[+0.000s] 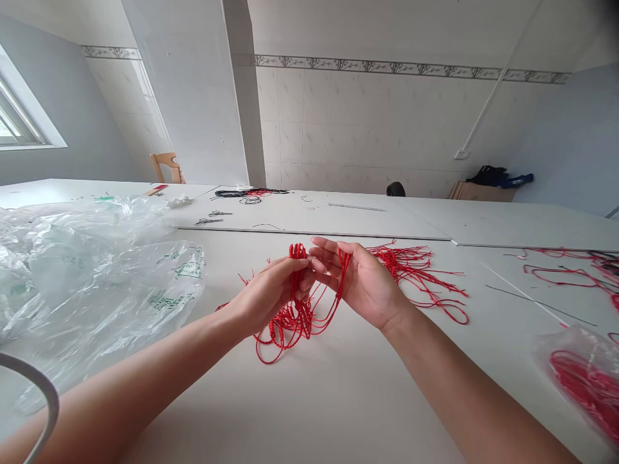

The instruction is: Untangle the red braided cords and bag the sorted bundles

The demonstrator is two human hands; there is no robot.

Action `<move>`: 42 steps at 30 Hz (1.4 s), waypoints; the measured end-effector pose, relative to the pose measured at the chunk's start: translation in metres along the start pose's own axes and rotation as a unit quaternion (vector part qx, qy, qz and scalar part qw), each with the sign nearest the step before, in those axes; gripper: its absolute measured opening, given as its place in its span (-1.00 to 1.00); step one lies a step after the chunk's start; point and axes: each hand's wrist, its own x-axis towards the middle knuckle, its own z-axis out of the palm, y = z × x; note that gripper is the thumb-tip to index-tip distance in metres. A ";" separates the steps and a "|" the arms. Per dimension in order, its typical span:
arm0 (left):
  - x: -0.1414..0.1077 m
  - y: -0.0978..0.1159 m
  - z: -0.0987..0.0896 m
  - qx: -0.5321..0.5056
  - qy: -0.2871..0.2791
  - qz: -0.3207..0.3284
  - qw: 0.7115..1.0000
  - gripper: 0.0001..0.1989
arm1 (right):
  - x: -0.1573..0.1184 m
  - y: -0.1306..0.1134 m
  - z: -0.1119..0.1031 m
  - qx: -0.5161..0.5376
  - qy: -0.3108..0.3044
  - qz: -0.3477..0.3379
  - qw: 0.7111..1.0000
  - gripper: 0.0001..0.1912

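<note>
Several red braided cords (296, 277) are gathered in my left hand (278, 283), its thumb pressed over the bundle and the fingers closed behind. My right hand (365, 280), palm facing in, has a few more red cords (342, 274) caught by its thumb, while its fingers reach toward my left fingertips. These strands hang down and curve back toward a loose red pile (285, 328) under my left hand. Behind my right hand, a spread of red cords with thin loose ends (411, 264) lies on the white table (309, 399).
Crumpled clear plastic bags (97, 270) cover the left side. Small scissors (209, 221) and dark cords (249, 193) lie farther back. At right are a bag of red cord (587, 386), loose red cords (561, 276) and a thin dark strand (539, 303).
</note>
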 end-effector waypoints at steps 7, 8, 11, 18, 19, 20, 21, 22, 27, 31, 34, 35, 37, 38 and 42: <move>0.000 -0.001 0.001 0.014 -0.018 0.002 1.000 -0.70 | -0.002 0.004 0.000 -0.086 -0.035 -0.009 0.996 -0.78; -0.001 -0.001 0.001 0.020 -0.023 0.002 1.000 -0.71 | -0.002 0.004 0.001 -0.112 -0.029 -0.009 0.993 -0.76; -0.002 0.000 0.002 0.048 -0.038 -0.005 0.998 -0.70 | -0.004 0.005 0.004 -0.183 -0.018 -0.020 0.983 -0.61; -0.002 -0.001 0.001 0.087 -0.050 -0.010 0.995 -0.62 | -0.004 0.003 0.007 -0.218 0.013 -0.063 0.974 -0.71; -0.002 -0.001 0.000 0.071 -0.047 -0.008 0.996 -0.66 | -0.003 0.002 0.005 -0.197 0.025 -0.053 0.979 -0.71; -0.001 -0.001 0.000 0.056 -0.045 -0.005 0.997 -0.69 | -0.002 0.002 0.003 -0.167 0.039 -0.048 0.984 -0.69; -0.001 -0.001 0.000 0.043 -0.041 -0.002 0.998 -0.70 | 0.000 0.000 0.001 -0.131 0.053 -0.050 0.989 -0.70; 0.000 -0.001 0.000 0.033 -0.036 -0.001 0.999 -0.70 | 0.001 -0.001 -0.001 -0.091 0.069 -0.056 0.992 -0.72; 0.003 -0.001 -0.002 -0.021 0.011 -0.022 0.999 -0.68 | 0.007 -0.007 -0.008 0.064 0.106 -0.036 0.992 -0.86; 0.006 -0.002 -0.003 -0.065 0.017 -0.030 0.997 -0.65 | 0.006 -0.002 -0.005 0.088 0.062 0.022 0.994 -0.77; 0.007 -0.003 -0.002 -0.080 0.005 -0.012 0.997 -0.64 | 0.003 0.006 0.000 0.015 0.004 0.034 0.999 -0.68; 0.007 -0.004 -0.002 -0.080 0.006 -0.008 0.997 -0.63 | 0.002 0.007 0.001 -0.014 -0.007 0.033 0.999 -0.65; 0.007 -0.005 -0.002 -0.075 0.009 -0.003 0.997 -0.63 | 0.000 0.009 0.002 -0.068 -0.019 0.026 0.997 -0.62; 0.007 -0.006 -0.003 -0.073 0.009 0.000 0.997 -0.63 | 0.000 0.010 0.002 -0.093 -0.024 0.022 0.995 -0.62; 0.006 -0.008 -0.003 -0.062 -0.006 0.010 0.998 -0.61 | -0.003 0.011 0.002 -0.186 -0.043 0.017 0.982 -0.62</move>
